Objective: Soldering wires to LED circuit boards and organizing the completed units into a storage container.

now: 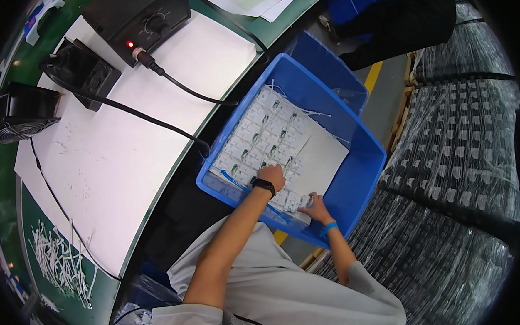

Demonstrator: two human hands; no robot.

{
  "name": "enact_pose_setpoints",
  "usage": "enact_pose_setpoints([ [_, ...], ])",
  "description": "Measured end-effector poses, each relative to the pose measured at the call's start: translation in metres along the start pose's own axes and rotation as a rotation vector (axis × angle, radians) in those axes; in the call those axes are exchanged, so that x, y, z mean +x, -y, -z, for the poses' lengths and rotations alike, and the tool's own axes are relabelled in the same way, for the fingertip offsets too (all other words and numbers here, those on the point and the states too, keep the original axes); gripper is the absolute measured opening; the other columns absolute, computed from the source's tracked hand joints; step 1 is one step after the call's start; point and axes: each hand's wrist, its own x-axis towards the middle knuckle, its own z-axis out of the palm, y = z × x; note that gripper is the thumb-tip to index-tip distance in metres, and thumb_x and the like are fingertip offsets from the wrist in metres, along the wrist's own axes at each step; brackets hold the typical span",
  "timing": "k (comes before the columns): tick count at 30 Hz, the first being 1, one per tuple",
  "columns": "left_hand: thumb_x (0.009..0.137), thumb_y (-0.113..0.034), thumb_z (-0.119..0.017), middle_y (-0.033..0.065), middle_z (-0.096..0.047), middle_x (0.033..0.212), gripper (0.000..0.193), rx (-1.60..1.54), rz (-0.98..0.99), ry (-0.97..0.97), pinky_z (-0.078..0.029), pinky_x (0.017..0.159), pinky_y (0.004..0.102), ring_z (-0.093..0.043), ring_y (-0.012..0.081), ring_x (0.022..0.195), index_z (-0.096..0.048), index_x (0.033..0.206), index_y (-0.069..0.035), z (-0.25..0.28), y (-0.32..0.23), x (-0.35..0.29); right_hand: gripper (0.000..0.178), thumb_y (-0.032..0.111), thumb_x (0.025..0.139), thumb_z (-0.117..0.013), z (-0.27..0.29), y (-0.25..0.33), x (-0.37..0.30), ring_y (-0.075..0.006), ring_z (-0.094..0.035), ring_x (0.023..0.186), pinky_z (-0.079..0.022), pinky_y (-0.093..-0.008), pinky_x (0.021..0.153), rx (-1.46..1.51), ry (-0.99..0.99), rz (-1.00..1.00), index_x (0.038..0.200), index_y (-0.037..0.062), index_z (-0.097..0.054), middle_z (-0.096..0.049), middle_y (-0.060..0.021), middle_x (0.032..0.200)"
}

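A blue plastic bin (362, 142) stands in front of me, tilted in the view. Inside it, rows of small white parts (252, 133) with green circuit boards and short white wires lie on a pale sheet (321, 159). My left hand (272, 176), with a black watch at the wrist, reaches down among the rows with curled fingers; what they hold is hidden. My right hand (317, 209), wearing a blue wristband, has thumb and fingers bent around a white part at the near right end of the rows. A blue strap (234, 180) lies along the bin's near side.
On the left, a green bench bears a white sheet (147, 145), a black control box (147, 21) with a red light, a black stand (91, 77), a fan (25, 113) and a wire pile (62, 264). Film-wrapped stacks (464, 140) rise at right. A person in dark trousers (406, 28) is beyond.
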Motion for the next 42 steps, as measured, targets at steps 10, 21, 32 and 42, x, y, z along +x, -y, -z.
enact_pose_setpoints([
  [10,0.092,-0.028,-0.059,0.0224,-0.068,0.109,0.035,-0.010,0.089,0.126,-0.054,0.087,0.0520,-0.067,0.0382,0.102,-0.061,0.114,-0.001,0.018,0.011,-0.012,0.030,0.008,0.079,-0.073,0.047,0.006,0.013,-0.0379,-0.063,0.088,-0.052,-0.0476,0.076,-0.116,-0.629,-0.021,0.106,0.0065,-0.062,-0.059,-0.0155,0.101],
  [21,0.092,-0.027,-0.061,0.0235,-0.066,0.113,0.032,-0.062,0.129,0.072,-0.054,0.089,0.0515,-0.066,0.0394,0.104,-0.063,0.109,-0.001,0.022,0.014,-0.009,0.052,0.015,0.080,-0.070,0.058,0.061,0.066,-0.0400,-0.056,0.109,-0.048,-0.0488,0.087,-0.124,-0.504,0.194,0.129,0.0041,-0.054,-0.058,-0.0207,0.117],
  [32,0.093,-0.029,-0.063,0.0215,-0.066,0.111,0.033,-0.034,0.126,0.106,-0.054,0.088,0.0521,-0.065,0.0391,0.102,-0.063,0.112,-0.002,0.011,0.010,-0.002,0.075,0.022,0.077,-0.079,0.059,0.026,0.106,-0.0421,-0.045,0.128,-0.042,-0.0452,0.108,-0.062,-0.477,0.102,0.142,0.0025,-0.047,-0.045,-0.0231,0.138],
  [42,0.086,-0.030,-0.068,0.0218,-0.067,0.099,0.032,-0.004,0.003,-0.117,-0.052,0.082,0.0522,-0.065,0.0404,0.097,-0.062,0.100,-0.002,0.003,0.005,-0.006,0.068,0.013,0.079,-0.076,0.071,0.051,0.136,-0.0390,-0.049,0.122,-0.044,-0.0436,0.103,0.018,-0.513,0.208,0.142,0.0086,-0.052,-0.047,-0.0205,0.132],
])
